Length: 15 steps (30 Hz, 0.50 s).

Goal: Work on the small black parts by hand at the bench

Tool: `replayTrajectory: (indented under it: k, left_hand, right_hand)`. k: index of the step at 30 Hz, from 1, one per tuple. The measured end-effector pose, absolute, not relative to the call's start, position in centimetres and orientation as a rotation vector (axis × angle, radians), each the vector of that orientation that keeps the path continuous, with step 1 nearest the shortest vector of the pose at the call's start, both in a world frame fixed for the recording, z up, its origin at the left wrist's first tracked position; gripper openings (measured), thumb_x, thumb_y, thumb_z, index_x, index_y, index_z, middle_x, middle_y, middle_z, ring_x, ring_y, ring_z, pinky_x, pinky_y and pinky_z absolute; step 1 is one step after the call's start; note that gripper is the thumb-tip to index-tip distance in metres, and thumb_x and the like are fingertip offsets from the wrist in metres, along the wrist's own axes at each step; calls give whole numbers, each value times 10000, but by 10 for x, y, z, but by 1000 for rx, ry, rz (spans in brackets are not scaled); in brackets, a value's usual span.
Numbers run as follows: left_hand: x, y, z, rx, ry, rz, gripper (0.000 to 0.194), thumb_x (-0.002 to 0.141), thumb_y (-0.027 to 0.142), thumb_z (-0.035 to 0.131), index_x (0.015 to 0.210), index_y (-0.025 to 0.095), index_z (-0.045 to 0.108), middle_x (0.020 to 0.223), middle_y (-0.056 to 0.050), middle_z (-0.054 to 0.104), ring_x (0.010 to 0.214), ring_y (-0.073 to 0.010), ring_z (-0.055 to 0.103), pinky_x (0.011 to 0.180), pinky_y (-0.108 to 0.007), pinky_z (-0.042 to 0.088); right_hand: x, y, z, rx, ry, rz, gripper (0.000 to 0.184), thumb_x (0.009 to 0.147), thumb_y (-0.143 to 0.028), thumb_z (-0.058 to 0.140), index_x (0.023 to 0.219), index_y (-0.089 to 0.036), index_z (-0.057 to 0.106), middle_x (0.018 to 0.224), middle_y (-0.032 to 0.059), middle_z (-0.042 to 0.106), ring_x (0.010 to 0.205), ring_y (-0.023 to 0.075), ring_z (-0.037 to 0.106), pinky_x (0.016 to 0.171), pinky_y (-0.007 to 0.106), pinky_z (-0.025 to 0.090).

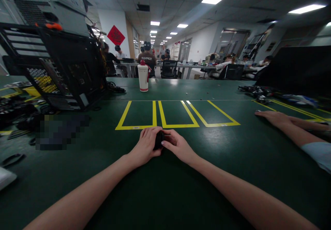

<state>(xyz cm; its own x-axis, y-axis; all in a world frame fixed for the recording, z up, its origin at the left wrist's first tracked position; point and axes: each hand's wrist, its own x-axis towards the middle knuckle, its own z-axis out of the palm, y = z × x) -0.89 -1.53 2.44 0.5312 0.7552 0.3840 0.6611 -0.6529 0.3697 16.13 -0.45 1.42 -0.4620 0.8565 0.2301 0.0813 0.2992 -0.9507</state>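
Note:
Between my two hands, low over the green table [207, 157], is a small dark black object [159, 141] with a rounded edge. Fingers cover most of it, so its kind is hidden. My left hand [147, 142] wraps round its left side, thumb at the near edge. From the right, my right hand [178, 145] closes on it, with the thumb against its side and the fingers behind. Just beyond the hands, yellow tape [178, 126] marks out several open-ended boxes on the tabletop.
At left stands an opened black computer case [74, 68] with a power supply [51, 9] on top and cables [15, 116] beside it. A white cup [143, 78] stands at the far edge. Another person's hand [274, 118] rests at right, near a black screen [300, 69].

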Motion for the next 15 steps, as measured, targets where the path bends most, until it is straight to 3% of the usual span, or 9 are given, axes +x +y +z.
replayTrajectory:
  k: [8,15]
  left_hand:
    - [-9,-15,24,2598,1223,791,589,701,181,541,1199,203,228,1188,-95,392,1119,-251,368,958,-465,254]
    - [-9,-12,18,2590,1222,821,618,675,169,558,1198,213,231,1180,-85,397,1111,-248,374,959,-460,251]
  right_hand:
    - [160,-7,13,-771,-1759,1211,223,740,-182,530,953,-220,475,1021,20,503,1000,156,510,918,361,407]
    - [160,-5,12,-852,-1797,1186,350,734,-182,538,1067,-218,438,1083,46,479,1038,173,486,932,382,390]
